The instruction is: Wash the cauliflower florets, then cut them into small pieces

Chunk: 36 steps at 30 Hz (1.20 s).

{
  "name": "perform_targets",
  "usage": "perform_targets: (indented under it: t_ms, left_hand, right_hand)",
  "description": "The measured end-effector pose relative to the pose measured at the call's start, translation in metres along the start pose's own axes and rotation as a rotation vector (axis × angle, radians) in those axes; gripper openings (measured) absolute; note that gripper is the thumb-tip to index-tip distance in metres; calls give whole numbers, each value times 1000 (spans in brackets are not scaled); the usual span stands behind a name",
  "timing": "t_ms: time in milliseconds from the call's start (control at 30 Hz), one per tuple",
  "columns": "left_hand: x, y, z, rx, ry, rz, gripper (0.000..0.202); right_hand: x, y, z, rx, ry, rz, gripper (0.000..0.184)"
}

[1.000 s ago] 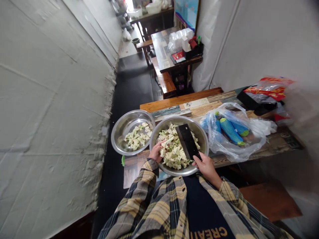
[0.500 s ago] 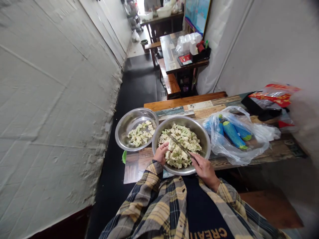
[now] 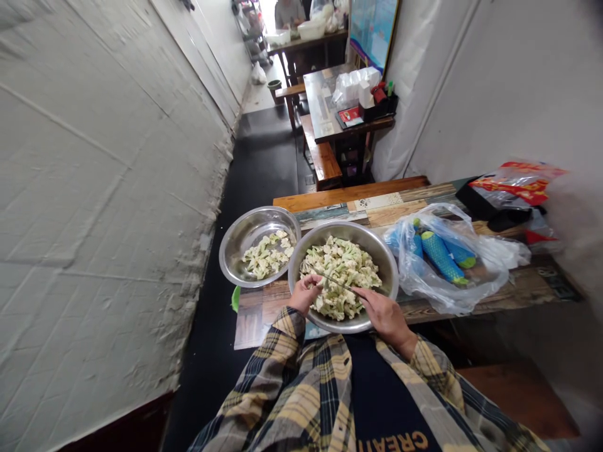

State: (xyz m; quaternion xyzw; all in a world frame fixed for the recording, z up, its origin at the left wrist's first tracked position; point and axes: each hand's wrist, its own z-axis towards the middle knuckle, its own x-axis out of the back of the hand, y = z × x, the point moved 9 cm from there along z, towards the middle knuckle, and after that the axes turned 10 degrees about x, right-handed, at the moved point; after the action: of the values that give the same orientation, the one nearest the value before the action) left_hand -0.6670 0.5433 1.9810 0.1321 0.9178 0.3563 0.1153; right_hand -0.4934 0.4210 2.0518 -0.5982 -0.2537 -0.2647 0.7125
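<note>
My right hand is closed round the handle of a thin knife, whose blade points left across the near steel bowl. Cut cauliflower fills much of that bowl. Over its left rim, my left hand pinches a small cauliflower piece, mostly hidden by the fingers, close to the blade. A second steel bowl stands against the first on the left, with fewer cauliflower florets in it.
Right of the bowls, a clear plastic bag holds several vegetables in blue netting. Red-and-clear packaging lies behind it. A bench runs along the table's far side. Further back are another table and a person.
The knife blade has turned flatter and its edge is now toward my left fingers. My left fingers have curled in more tightly. The bowls stay in place.
</note>
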Motion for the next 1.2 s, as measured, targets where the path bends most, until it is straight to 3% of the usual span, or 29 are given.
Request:
perform_targets:
  t_ms: [100,200,400,567,767,933,1200]
  left_hand:
    - [5,10,-7,-66,11,-38,26]
    - [4,8,-8,-18,-17,-111,36]
    - [-6,8,-2,23,-78,-223,49]
    - [-17,7,0,60,-187,-205,42]
    - [-18,11,2,-25,-138,-181,35]
    - [-14,8,9,-59,-88,-181,53]
    - [-11,9,8,-50,-130,-269,39]
  right_hand:
    - [-2,29,-10,-182,17,23,39]
    - [3,49,-18,-366,71,107,42]
    - [8,47,-12,-506,120,325,43]
    - [9,37,-10,-510,130,401,42]
    - [-1,26,-9,-512,61,445,40]
    - [-1,20,-4,-480,61,443,37]
    - [12,7,-3,-386,83,332,33]
